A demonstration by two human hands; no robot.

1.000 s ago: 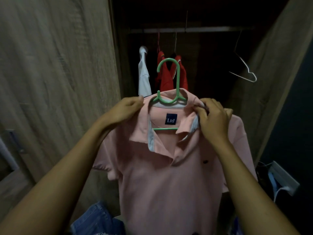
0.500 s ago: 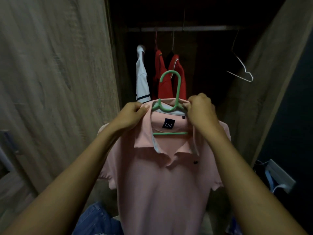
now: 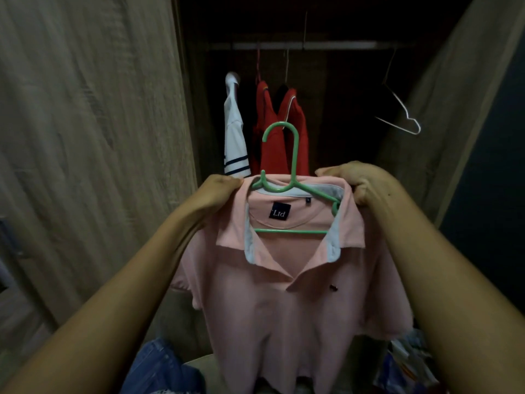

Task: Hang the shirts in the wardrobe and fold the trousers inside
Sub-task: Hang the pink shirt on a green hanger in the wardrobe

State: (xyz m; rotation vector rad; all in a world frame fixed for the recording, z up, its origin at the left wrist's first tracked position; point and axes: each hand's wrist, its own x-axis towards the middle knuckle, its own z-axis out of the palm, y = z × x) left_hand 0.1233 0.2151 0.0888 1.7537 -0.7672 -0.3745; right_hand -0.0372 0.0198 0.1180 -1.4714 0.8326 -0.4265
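Observation:
A pink polo shirt (image 3: pixel 287 302) hangs on a green plastic hanger (image 3: pixel 294 166) in front of the open wardrobe. My left hand (image 3: pixel 218 191) pinches the shirt's left shoulder beside the collar. My right hand (image 3: pixel 360 183) grips the right shoulder and collar, over the hanger's right arm. The hanger's hook points up, below the rail (image 3: pixel 306 46). Blue denim trousers (image 3: pixel 159 368) lie low at the bottom left, partly hidden by my arm.
On the rail hang a white shirt (image 3: pixel 234 140), two red shirts (image 3: pixel 279 137) and an empty wire hanger (image 3: pixel 400 115) to the right. Wooden wardrobe doors (image 3: pixel 93 137) stand open on both sides. A bag of items (image 3: pixel 403 365) sits at the bottom right.
My hands have moved apart along the shirt's shoulders, the right one going outward to the collar's end. The shirt and hanger sit lower in view and the hanger's right arm now shows.

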